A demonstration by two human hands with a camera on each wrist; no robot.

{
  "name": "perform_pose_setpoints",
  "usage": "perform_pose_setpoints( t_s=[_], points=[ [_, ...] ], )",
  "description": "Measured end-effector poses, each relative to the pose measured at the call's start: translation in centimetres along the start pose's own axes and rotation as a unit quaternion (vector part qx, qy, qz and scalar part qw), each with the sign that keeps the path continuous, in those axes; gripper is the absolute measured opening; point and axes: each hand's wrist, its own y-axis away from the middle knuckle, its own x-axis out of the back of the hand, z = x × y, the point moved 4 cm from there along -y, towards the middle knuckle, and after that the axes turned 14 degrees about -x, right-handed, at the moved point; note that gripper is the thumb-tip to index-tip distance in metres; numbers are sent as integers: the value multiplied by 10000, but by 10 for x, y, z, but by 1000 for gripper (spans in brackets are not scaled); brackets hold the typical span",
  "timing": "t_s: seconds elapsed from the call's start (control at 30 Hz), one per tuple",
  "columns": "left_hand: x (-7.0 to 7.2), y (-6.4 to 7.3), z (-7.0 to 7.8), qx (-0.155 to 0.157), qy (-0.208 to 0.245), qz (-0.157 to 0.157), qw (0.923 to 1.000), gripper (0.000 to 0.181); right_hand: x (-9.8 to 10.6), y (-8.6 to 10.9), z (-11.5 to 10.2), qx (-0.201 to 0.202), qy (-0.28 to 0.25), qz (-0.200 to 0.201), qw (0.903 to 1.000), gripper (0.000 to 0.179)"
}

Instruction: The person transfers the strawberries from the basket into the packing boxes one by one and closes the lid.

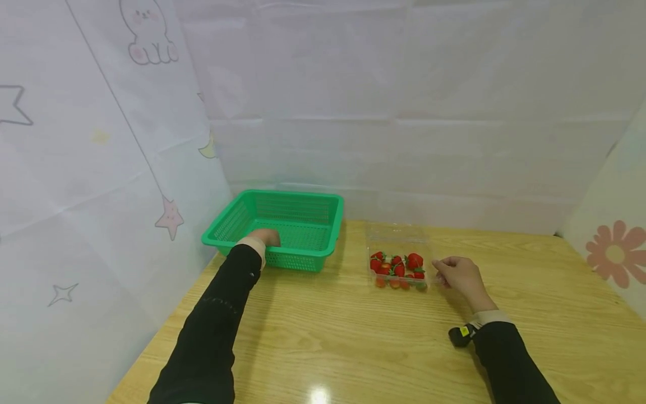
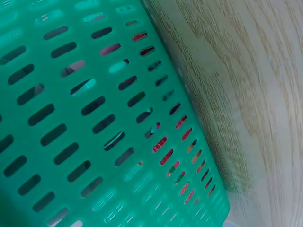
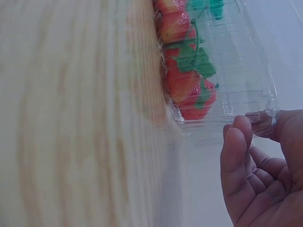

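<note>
My left hand (image 1: 266, 236) reaches over the front rim into a green slotted plastic basket (image 1: 301, 259). Its fingers are hidden behind the basket wall, so what they hold cannot be seen. Through the slots in the left wrist view, red seeded strawberries (image 2: 160, 144) show low inside the basket. To the right of it stands a clear plastic box (image 1: 396, 231) with its lid raised at the back and several strawberries (image 1: 414, 260) inside. My right hand (image 1: 461, 278) pinches the box's right edge between thumb and fingers, as the right wrist view (image 3: 265, 179) also shows.
Everything stands on a light wooden table (image 1: 323, 325). A pale fabric backdrop (image 1: 404, 123) with printed figures rises behind the basket and box and along both sides. On the right wrist sits a small black device (image 1: 459, 336).
</note>
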Motion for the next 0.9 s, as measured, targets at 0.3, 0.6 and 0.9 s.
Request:
perform_pose_setpoints(
  t_s=[0.3, 0.6, 0.9],
  points=[
    [-4, -22, -14, 265, -106, -106, 9995, 49, 0, 0, 0, -1, 30, 53, 10000, 53],
    [-1, -7, -4, 196, 162, -18, 9997, 49, 0, 1, -1, 3, -24, 54, 10000, 53],
    [5, -2, 10, -827, -496, 322, 9948, 31, 0, 0, 0, -8, 18, 42, 10000, 49]
  ],
)
